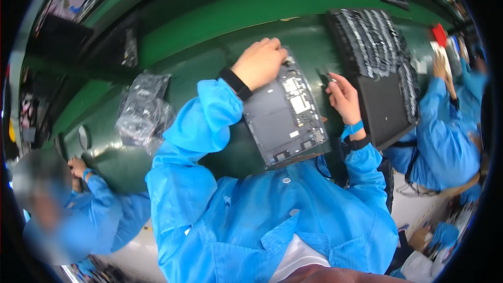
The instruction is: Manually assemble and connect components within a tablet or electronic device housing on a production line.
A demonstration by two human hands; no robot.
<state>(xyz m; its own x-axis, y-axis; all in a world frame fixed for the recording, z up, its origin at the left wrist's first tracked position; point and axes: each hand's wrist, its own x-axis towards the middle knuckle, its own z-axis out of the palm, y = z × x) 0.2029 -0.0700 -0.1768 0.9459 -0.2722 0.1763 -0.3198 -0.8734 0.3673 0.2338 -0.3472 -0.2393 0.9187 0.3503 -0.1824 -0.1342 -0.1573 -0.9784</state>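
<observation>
**Working an open laptop base on the green bench**

Pressing my left hand (259,63) down on the far edge of a grey laptop base (285,118), I have its fingers curled over the rim at about twelve o'clock of the panel, knuckles up, gripping the edge itself. A black wristband (235,84) sits just behind that hand, where my blue sleeve ends. The base lies tilted on the green workbench (220,26), right in front of my chest, its inside face up with small white and dark parts showing.

My right hand (345,98) hovers at three o'clock of the base, just beside its right edge. Its fingers are pinched nearly closed around something small and pale; I cannot tell what it is. A blue strap (352,129) and a dark band circle that wrist.

At two o'clock of the base stands a black tray (385,107), its far half packed with rows of small silvery pieces. At nine o'clock, well apart, lies a crumpled clear plastic bag (142,110). Other people in blue coats work at both ends of the bench.
</observation>
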